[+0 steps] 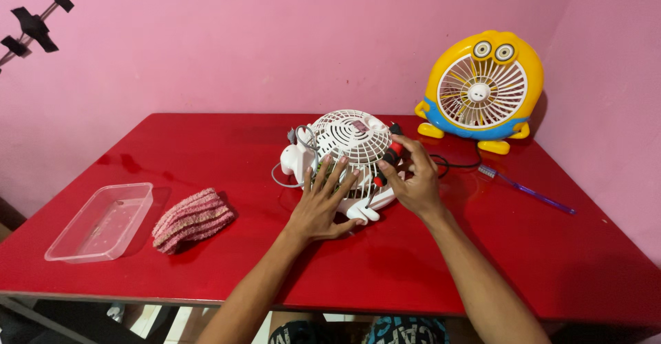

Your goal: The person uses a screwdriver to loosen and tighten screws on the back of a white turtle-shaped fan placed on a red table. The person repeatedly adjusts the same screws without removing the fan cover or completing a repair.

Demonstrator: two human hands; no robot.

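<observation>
tub [102, 221] and cloth [193, 219] left | yellow fan [482, 89], toothbrush [527, 190] right

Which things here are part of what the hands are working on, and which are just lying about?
In hand:
white fan, lying grille-up
left hand, flat on its grille
right hand, gripping the red and black screwdriver

Lying about:
yellow fan
toothbrush
striped cloth
clear plastic tub
</observation>
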